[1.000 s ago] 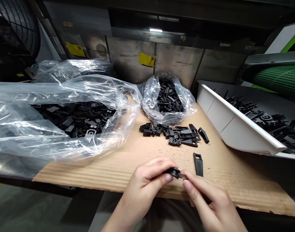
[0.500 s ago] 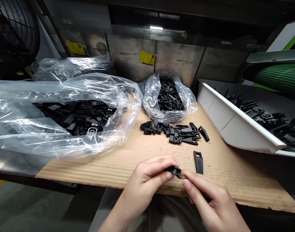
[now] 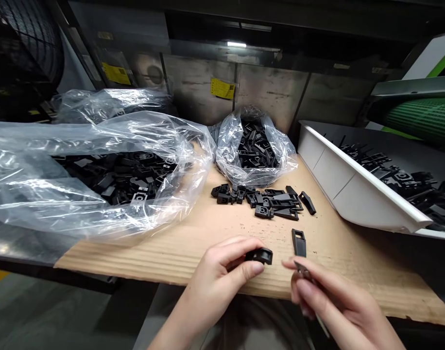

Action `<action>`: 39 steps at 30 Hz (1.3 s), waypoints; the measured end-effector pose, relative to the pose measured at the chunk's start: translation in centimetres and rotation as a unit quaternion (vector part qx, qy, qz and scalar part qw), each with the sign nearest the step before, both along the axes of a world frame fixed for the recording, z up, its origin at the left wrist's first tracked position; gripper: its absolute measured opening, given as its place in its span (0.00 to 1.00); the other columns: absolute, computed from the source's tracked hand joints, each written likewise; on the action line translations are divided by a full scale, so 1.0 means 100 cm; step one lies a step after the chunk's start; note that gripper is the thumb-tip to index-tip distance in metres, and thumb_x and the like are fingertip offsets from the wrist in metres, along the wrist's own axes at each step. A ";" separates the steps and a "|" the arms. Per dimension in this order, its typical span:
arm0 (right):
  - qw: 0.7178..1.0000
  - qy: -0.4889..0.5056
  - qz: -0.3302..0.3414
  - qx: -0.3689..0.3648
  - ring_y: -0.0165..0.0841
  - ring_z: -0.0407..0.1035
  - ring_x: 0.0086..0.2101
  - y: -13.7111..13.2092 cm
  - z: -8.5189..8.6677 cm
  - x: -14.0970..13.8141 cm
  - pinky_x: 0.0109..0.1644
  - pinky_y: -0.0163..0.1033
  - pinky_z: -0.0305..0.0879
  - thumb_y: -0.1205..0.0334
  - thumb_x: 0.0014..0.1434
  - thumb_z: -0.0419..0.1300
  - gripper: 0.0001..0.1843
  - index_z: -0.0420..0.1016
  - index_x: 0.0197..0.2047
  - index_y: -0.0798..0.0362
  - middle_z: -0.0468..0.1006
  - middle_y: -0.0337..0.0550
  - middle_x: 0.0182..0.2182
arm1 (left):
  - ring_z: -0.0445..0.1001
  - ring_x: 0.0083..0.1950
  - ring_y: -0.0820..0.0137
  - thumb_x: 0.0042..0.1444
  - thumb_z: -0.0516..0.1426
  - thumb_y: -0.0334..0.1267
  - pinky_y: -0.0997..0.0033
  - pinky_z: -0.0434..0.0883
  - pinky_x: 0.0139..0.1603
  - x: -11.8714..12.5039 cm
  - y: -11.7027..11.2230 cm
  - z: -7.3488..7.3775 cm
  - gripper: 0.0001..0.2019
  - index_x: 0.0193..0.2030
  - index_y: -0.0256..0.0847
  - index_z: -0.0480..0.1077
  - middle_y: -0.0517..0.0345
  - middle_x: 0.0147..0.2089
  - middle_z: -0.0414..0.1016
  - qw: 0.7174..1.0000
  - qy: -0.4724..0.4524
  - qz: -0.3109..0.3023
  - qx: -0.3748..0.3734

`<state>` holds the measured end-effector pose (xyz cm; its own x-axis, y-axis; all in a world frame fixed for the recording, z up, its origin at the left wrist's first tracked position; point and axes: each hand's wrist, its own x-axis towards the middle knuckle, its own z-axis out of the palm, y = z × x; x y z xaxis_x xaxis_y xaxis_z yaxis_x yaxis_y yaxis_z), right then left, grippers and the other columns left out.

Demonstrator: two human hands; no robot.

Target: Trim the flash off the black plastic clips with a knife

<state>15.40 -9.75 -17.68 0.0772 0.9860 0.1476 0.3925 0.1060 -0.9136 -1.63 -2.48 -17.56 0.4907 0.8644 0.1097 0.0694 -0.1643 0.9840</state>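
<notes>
A: Layout?

B: Worktop (image 3: 14,248), cardboard sheet (image 3: 142,262) on top. Metal panels (image 3: 269,92) behind it, yellow label (image 3: 222,88) on one. Green mesh belt (image 3: 419,119) upper right, fan guard (image 3: 25,43) upper left.

A: Containers?

B: White tray (image 3: 339,187) along the right side, loaded with black plastic parts (image 3: 401,177). Big plastic bag (image 3: 33,194) on the left, open, full of the same sort of parts. Second bag (image 3: 109,104) behind it. Smaller bag (image 3: 231,146) at centre back, more black parts showing at its mouth.

A: Loose parts?

B: Small pile (image 3: 261,204) on the cardboard, just in front of the smaller bag. One flat slotted part (image 3: 299,243) lies alone, nearer the front edge, between the pile and the right hand.

A: Hands?

B: Both closed on something, well short of touching each other. Left hand (image 3: 222,277) pinches a curved black part (image 3: 261,256) between thumb and fingers. Right hand (image 3: 335,301) pinches a small thin dark piece (image 3: 301,269) at the fingertips. Exact shape too small to tell.

A: Where are the held parts?

B: Both over the cardboard, near its front edge. Curved one left of the flat part, thin one just below it.
</notes>
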 end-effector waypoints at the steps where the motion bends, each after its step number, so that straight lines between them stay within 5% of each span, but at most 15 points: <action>1: 0.997 -0.051 -0.011 0.057 0.29 0.69 0.27 0.001 -0.003 0.001 0.30 0.28 0.66 0.62 0.56 0.54 0.14 0.72 0.45 0.42 0.74 0.37 0.26 | 0.71 0.40 0.70 0.51 0.58 0.31 0.79 0.66 0.40 0.000 0.000 0.000 0.07 0.37 0.42 0.74 0.60 0.38 0.75 1.000 0.004 0.006 -0.007; 5: 0.979 -0.164 -0.022 0.115 0.32 0.70 0.32 0.006 -0.013 -0.003 0.33 0.31 0.66 0.62 0.58 0.52 0.15 0.68 0.48 0.45 0.73 0.40 0.31 | 0.71 0.40 0.69 0.52 0.57 0.33 0.77 0.66 0.40 0.000 -0.001 -0.001 0.09 0.40 0.42 0.74 0.60 0.39 0.75 0.999 0.019 0.014 -0.026; 21: 0.979 -0.186 -0.002 0.083 0.30 0.65 0.25 0.008 -0.009 -0.011 0.27 0.34 0.60 0.62 0.61 0.47 0.12 0.70 0.43 0.47 0.66 0.38 0.25 | 0.72 0.41 0.73 0.52 0.57 0.30 0.84 0.65 0.41 -0.001 -0.001 -0.004 0.08 0.37 0.45 0.75 0.65 0.37 0.77 1.000 0.024 -0.002 0.020; 27: 0.958 -0.235 -0.020 0.162 0.31 0.64 0.26 0.006 -0.017 -0.012 0.28 0.35 0.61 0.67 0.58 0.51 0.10 0.70 0.42 0.53 0.66 0.42 0.26 | 0.73 0.40 0.69 0.52 0.57 0.33 0.78 0.68 0.39 -0.006 -0.001 -0.003 0.08 0.38 0.43 0.75 0.61 0.37 0.77 0.999 0.013 -0.022 -0.045; 32: 0.931 -0.246 -0.116 0.243 0.34 0.62 0.28 0.010 -0.023 -0.015 0.31 0.39 0.59 0.71 0.55 0.54 0.12 0.69 0.43 0.54 0.66 0.44 0.27 | 0.73 0.38 0.66 0.50 0.57 0.31 0.74 0.69 0.37 -0.007 -0.001 -0.003 0.08 0.37 0.40 0.75 0.58 0.36 0.78 0.989 -0.032 -0.073 -0.121; 39: 0.959 -0.178 -0.080 0.208 0.32 0.68 0.31 0.003 -0.015 -0.008 0.34 0.34 0.64 0.69 0.57 0.52 0.11 0.70 0.43 0.51 0.73 0.43 0.30 | 0.72 0.43 0.67 0.51 0.56 0.27 0.75 0.66 0.44 -0.005 0.000 0.003 0.09 0.36 0.41 0.75 0.58 0.39 0.76 0.996 -0.030 -0.062 -0.055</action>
